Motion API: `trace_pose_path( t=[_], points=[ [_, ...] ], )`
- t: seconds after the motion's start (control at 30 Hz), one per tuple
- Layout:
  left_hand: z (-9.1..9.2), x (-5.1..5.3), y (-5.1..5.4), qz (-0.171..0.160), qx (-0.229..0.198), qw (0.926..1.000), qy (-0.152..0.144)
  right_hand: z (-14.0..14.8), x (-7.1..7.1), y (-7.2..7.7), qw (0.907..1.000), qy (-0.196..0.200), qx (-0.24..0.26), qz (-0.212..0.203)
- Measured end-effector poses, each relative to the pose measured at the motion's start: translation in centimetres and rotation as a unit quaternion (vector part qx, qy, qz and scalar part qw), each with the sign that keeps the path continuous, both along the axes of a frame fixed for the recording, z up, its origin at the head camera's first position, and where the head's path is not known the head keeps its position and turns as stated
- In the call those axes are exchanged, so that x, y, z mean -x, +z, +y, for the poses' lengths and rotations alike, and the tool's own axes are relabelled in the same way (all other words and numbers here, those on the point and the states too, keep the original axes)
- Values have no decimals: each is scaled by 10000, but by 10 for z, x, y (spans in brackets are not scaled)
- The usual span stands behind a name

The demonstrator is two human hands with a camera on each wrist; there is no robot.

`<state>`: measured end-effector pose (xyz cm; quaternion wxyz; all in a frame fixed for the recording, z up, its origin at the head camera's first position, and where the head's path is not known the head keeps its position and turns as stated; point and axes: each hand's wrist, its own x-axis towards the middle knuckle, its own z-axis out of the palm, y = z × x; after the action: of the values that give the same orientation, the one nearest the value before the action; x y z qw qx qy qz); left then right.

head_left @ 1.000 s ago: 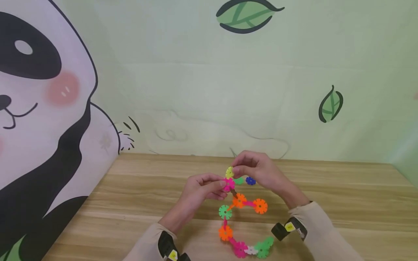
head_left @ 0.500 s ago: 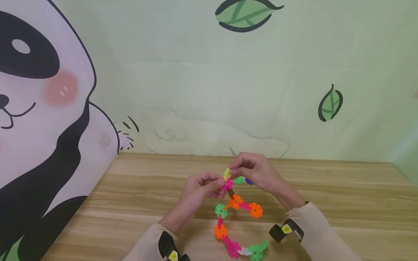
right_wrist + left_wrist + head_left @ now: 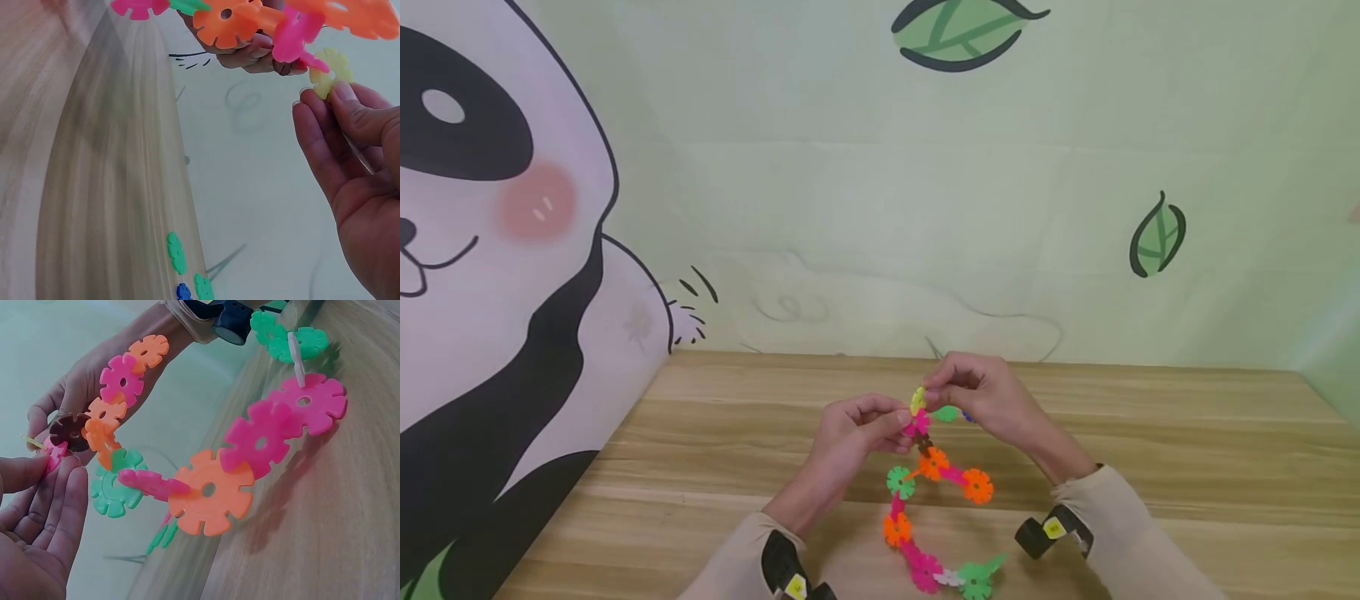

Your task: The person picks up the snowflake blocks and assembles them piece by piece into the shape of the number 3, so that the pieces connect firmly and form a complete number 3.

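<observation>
Between thumb and fingers, my left hand point(image 3: 853, 433) pinches a pink snowflake disc point(image 3: 917, 423) at the top of a linked chain of notched plastic discs. My right hand point(image 3: 988, 396) pinches a yellow snowflake disc point(image 3: 340, 62), whose rim meets the pink one's edge; how deep the slots sit is hard to tell. Below the pink disc comes a brown disc point(image 3: 62, 428), partly covered by fingers in the head view. From there the chain branches: a short arm ends in an orange disc point(image 3: 977, 486), while a longer curve runs through a green disc point(image 3: 900, 482) down to joined green discs point(image 3: 976, 581).
Loose on the wooden table point(image 3: 737, 475) behind the hands lie a green disc point(image 3: 177, 253), another green disc point(image 3: 203, 287) and a blue disc point(image 3: 183, 292). A pale green wall point(image 3: 820, 200) with a panda picture rises behind the table's far edge.
The chain has swung slightly left. The yellow disc has turned more edge-on, and my right hand has shifted a little left, covering more of the blue disc.
</observation>
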<state>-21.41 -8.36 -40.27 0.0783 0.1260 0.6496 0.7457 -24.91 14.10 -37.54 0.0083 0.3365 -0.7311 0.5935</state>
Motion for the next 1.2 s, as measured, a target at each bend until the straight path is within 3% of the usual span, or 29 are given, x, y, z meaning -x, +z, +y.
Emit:
trace_pose_path(
  t=[0.27,0.6,0.8,1.2],
  points=[
    [-3,1,-1,-60,56,10000,-9,-1,-1,3,9998,-23,-142,-101],
    [-4,3,-1,-186,-10,9998,-29,0,-3,12,9952,-222,-873,-374],
    [-4,3,-1,-172,56,9998,-53,0,-4,15,9908,-387,-1257,-323],
    [-2,4,-2,-76,233,9996,-121,11,-2,16,9901,-407,-1338,-125]
  ],
)
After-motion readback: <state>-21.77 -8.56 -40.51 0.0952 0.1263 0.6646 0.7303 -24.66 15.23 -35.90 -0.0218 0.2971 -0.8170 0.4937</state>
